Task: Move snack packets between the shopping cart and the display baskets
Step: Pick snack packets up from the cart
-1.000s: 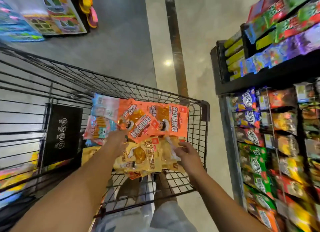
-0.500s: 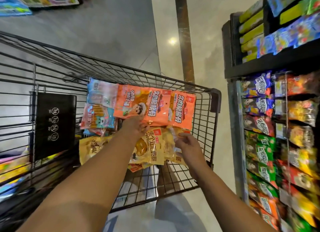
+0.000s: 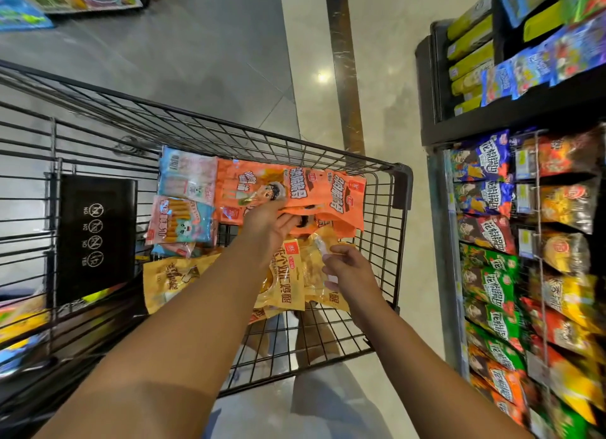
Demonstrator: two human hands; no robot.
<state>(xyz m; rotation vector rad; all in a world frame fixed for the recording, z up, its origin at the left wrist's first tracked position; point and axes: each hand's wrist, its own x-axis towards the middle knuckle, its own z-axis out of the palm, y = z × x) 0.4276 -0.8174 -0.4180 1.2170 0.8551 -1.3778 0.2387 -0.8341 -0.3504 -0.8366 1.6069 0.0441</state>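
Head view: you look down into the black wire shopping cart [image 3: 390, 189] beside the wire display baskets [image 3: 537, 209] of snack bags on your right.
Left hand: your left hand [image 3: 269, 222] curls over the lower edge of the orange printed snack packets [image 3: 314, 193], fingers on top, apparently gripping them.
Right hand: your right hand [image 3: 344, 268] has its fingers bent around the clear edge of the yellow plastic snack packets [image 3: 292, 281], pinching it.
Location: both stacks lie in the cart's near right corner, orange behind yellow, with pale blue and pink stick-snack packets [image 3: 183, 209] just to the left.
Handling: these packets look light, soft and slick, so I judge they will flop and slide apart.
Hold: take each stack near a sealed edge, thumb under, fingers on top.
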